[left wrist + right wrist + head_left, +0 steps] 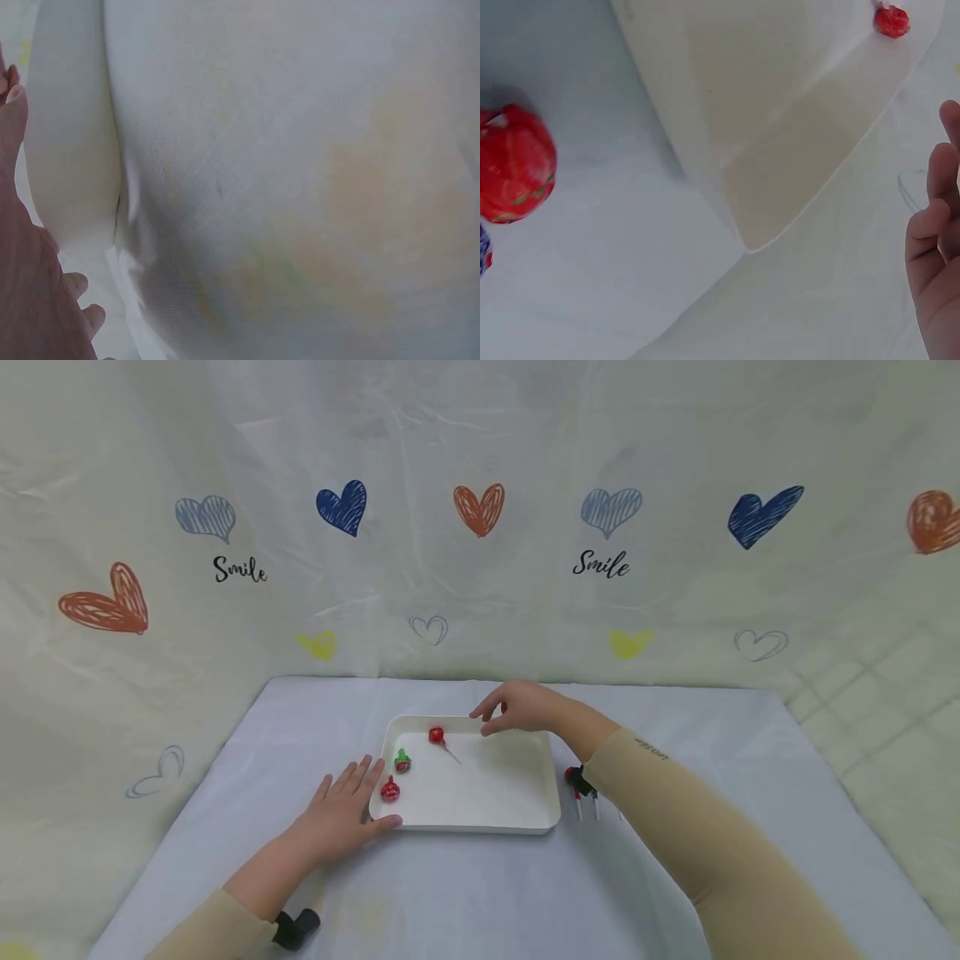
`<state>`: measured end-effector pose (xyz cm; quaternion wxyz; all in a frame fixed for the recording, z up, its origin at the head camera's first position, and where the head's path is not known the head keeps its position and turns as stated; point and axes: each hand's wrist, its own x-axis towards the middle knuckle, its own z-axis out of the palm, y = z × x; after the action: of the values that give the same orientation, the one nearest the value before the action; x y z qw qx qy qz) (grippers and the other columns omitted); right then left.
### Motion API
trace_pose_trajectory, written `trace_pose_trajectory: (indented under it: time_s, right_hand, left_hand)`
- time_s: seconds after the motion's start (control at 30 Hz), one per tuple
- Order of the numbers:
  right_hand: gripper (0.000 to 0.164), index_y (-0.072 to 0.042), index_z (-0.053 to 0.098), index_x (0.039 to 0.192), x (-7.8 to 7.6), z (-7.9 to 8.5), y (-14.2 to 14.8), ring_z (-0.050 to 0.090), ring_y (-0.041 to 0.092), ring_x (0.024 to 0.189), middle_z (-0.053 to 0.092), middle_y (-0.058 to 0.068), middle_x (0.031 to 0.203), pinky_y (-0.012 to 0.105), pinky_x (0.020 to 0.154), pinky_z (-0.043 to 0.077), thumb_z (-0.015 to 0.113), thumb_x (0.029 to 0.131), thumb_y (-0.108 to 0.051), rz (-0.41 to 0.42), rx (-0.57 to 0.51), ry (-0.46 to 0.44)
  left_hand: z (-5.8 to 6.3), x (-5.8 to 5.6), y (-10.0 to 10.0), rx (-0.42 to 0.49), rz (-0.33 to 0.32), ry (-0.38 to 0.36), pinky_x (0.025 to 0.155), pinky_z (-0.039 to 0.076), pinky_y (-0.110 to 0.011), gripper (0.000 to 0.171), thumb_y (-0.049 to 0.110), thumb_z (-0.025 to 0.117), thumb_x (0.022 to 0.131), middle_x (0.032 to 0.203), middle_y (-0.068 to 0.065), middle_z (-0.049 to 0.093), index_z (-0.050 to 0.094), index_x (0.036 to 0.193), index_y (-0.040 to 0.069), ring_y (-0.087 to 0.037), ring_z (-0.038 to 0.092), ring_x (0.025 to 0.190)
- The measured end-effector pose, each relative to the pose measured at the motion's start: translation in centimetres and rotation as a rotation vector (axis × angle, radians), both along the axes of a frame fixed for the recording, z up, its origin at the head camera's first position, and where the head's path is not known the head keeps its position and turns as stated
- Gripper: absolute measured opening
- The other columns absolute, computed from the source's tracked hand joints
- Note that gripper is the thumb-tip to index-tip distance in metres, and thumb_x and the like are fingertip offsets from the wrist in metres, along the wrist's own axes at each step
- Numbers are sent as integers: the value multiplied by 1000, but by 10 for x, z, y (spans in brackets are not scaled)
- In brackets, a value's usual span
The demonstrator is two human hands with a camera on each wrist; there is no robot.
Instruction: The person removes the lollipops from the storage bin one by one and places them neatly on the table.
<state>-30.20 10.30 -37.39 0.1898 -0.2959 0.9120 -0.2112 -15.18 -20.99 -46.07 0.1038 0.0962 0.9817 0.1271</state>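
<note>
A white rectangular tray (pixel 480 793) lies on the table, with three lollipops toward its left side. One red lollipop (pixel 437 736) shows its white stick; below it are a green-and-red lollipop (pixel 402 762) and another red lollipop (pixel 390 790). My left hand (pixel 341 817) touches the tray's left end with fingers spread, its thumb at the near left corner. Over the far rim hovers my right hand (pixel 525 705), fingers loosely bent and nothing visible in them. In the right wrist view that hand (pixel 936 247) appears at the right edge, apart from the tray (pixel 780 150).
Right of the tray lie more lollipops (pixel 577 803), partly hidden by the right sleeve and a black wrist device (pixel 581 780). A red wrapped lollipop (pixel 517 165) shows large in the right wrist view. Behind the white-covered table (pixel 450 893) hangs a heart-printed curtain (pixel 480 610).
</note>
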Motion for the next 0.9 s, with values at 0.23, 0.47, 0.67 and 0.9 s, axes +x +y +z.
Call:
trace_pose_trajectory:
  time_s: [0.23, 0.47, 0.67, 0.9]
  right_hand:
    - [38, -28, 72, 123, -4, -8, -28, 57, 13, 96, 67, -16, 98, 28, 78, 51, 78, 86, -36, 14, 62, 52]
    - [37, -32, 72, 124, -3, -12, -52, 56, 11, 95, 66, -15, 97, 29, 81, 49, 77, 87, -36, 39, 185, 124]
    - [37, -33, 70, 126, -3, -20, -65, 57, 10, 94, 66, -12, 102, 28, 82, 49, 75, 89, -36, 57, 255, 167]
    - [31, -33, 71, 124, -2, -28, -81, 58, 12, 99, 68, -10, 109, 33, 90, 49, 70, 93, -33, 45, 279, 146]
  left_hand:
    - [-1, -2, -1, -5, 6, -20, 116, 4, -65, 110, 79, 53, 81, 165, -14, 12, 13, 160, 14, -38, 7, 151]
    - [-2, -2, -3, -3, 5, -25, 116, 4, -65, 111, 82, 51, 80, 165, -14, 12, 13, 160, 14, -38, 8, 151]
    - [-1, -2, -2, 0, 8, -23, 116, 5, -65, 110, 81, 52, 80, 165, -13, 13, 14, 160, 14, -37, 8, 151]
    - [3, 0, -1, 18, 14, -13, 117, 5, -64, 107, 77, 54, 83, 165, -13, 14, 15, 160, 14, -37, 10, 151]
